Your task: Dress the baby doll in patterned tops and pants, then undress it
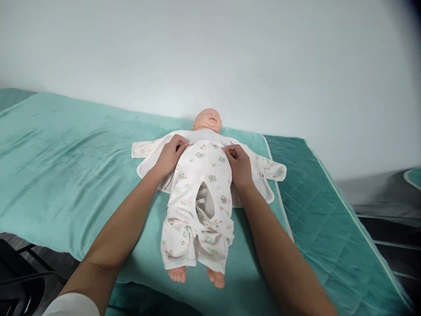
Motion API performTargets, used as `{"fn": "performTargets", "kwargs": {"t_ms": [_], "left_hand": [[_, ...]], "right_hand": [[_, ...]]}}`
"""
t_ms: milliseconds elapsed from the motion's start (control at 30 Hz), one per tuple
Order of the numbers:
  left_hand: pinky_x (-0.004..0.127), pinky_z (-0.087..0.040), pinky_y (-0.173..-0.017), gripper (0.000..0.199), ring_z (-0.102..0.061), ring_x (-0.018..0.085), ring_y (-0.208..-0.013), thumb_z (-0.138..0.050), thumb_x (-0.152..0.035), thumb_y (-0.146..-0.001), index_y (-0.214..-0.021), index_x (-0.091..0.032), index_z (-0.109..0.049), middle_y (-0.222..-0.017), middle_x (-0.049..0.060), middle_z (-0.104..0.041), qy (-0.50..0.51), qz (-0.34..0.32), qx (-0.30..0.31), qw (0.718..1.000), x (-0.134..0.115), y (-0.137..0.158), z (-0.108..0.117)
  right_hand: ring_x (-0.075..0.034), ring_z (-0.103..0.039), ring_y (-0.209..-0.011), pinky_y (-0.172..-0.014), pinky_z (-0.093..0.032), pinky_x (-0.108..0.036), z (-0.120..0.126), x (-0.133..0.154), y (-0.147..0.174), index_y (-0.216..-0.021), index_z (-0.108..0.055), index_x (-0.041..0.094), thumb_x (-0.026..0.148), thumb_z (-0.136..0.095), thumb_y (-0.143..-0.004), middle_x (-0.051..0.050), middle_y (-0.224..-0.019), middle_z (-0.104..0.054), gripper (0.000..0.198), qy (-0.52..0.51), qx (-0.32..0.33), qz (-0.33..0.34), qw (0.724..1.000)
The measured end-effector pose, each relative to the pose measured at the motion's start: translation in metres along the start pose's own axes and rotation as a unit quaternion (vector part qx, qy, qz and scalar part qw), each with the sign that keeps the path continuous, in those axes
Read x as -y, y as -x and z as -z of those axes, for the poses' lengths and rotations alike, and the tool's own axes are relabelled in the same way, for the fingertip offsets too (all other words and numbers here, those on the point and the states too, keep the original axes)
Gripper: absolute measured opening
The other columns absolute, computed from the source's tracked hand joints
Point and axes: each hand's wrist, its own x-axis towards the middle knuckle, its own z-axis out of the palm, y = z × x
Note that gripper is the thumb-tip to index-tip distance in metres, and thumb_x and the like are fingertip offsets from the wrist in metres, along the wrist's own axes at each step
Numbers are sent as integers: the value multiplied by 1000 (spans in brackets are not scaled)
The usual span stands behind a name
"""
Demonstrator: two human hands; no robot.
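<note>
A baby doll (210, 122) lies on its back, head toward the wall and bare feet toward me. It wears white printed baby pants (200, 175) with an opening at the crotch, pulled high up the torso. Beneath it an open baby shirt (148, 163) is spread out, a sleeve to each side. My left hand (171, 153) pinches the waistband at its left corner. At the right corner, my right hand (238, 161) grips the same waistband with bent fingers. The doll's arms are not visible.
A smooth green sheet (82, 175) covers the bed, with a quilted green pad (329, 219) at the right. The white wall (210, 52) stands behind. Black chair parts (19, 276) show at the lower left, and dark slats (397, 245) at the far right.
</note>
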Motion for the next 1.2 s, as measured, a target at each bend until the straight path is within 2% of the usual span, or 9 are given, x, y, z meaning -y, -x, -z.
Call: {"fn": "performTargets", "kwargs": {"t_ms": [133,300,467,633,800,933,1033,1200], "left_hand": [[27,-41,-76,14,-56,15,-82,-54,-33,-94,-98,-21,-58,-86,0,-62,12,16,-4,1000,-1,10,5],[26,-42,-75,15,-55,14,-82,-56,-33,-91,-96,-20,-59,-91,1,-62,40,57,19,997,0,18,14],[25,-40,-69,12,-50,12,-75,-59,-30,-87,-85,-18,-57,-83,0,-57,59,91,92,990,-6,21,27],[25,-40,-71,11,-52,13,-78,-61,-29,-84,-87,-18,-61,-84,-1,-59,71,114,129,982,-10,24,37],[26,-42,-78,15,-55,14,-84,-64,-28,-81,-91,-18,-66,-92,0,-63,79,113,124,983,-6,26,40],[25,-42,-72,13,-54,12,-76,-66,-26,-76,-86,-17,-64,-83,0,-62,99,148,160,971,-2,26,42],[24,-42,-69,14,-56,11,-73,-67,-24,-75,-85,-17,-61,-79,-1,-62,134,192,195,952,-1,27,41],[22,-42,-65,20,-56,10,-71,-67,-23,-74,-91,-18,-60,-82,-1,-62,170,224,187,941,-2,27,36]], "right_hand": [[-16,-51,-74,-70,-41,-30,4,0,10,-84,-59,23,45,-64,-84,2,-77,-57,23,35,-14,3,999],[-17,-54,-76,-71,-42,-30,11,1,21,-84,-60,23,42,-64,-84,1,-79,-60,20,66,-15,-23,997],[-17,-54,-76,-73,-42,-31,20,3,30,-84,-61,22,45,-65,-82,0,-79,-62,23,110,-9,-37,993],[-19,-56,-81,-78,-43,-33,29,3,34,-84,-64,21,48,-64,-83,-2,-84,-65,27,123,11,-39,992],[-17,-50,-69,-66,-40,-31,35,1,32,-75,-60,22,53,-64,-82,1,-71,-58,32,77,86,-110,987],[-14,-48,-65,-62,-40,-29,40,2,32,-75,-59,22,53,-72,-76,1,-72,-58,34,-22,161,-169,972],[-13,-49,-66,-61,-41,-27,44,4,32,-80,-61,22,50,-76,-75,2,-75,-61,32,-46,198,-170,964],[-16,-58,-76,-70,-48,-30,47,3,31,-87,-64,21,49,-79,-72,-1,-86,-68,35,-67,229,-145,960]]}}
